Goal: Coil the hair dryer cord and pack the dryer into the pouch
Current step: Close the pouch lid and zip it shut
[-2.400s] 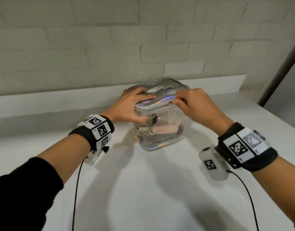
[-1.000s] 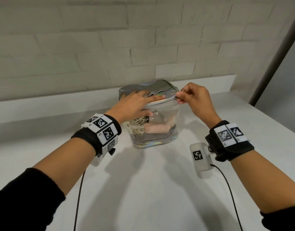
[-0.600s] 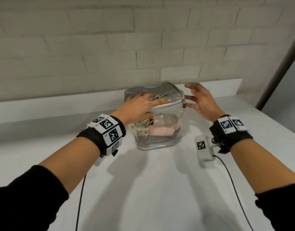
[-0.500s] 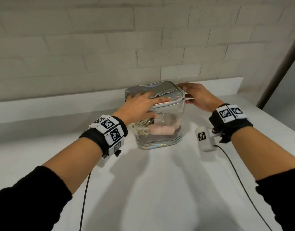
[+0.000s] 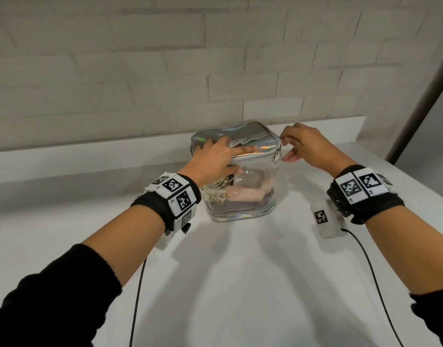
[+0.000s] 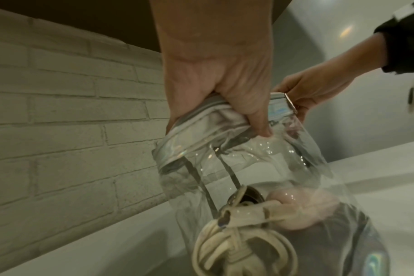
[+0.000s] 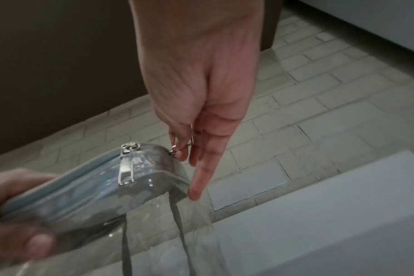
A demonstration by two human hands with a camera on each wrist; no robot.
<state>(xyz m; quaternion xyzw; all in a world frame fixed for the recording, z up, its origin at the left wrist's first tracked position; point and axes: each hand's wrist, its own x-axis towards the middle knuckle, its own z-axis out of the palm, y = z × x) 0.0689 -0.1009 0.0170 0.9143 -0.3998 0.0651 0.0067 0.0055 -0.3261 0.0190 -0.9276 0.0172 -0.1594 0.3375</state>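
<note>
Left hand (image 5: 216, 159) gripping silver-topped clear plastic pouch (image 5: 255, 196) at its rim, right hand (image 5: 305, 149) pinching small metal zipper pull (image 7: 181, 147) at pouch corner, pink hair dryer (image 5: 243, 195) and coiled cream cord (image 6: 236, 250) inside, white table (image 5: 240, 284) beneath.

A white table (image 5: 240, 284) carries everything, with a brick wall behind its far edge. A clear pouch (image 5: 243, 211) with a silvery top stands upright on it near the back, its base flat on the surface. Through the clear wall a pink dryer (image 5: 243, 195) and a coiled pale cord (image 5: 215, 195) show at the bottom.
</note>
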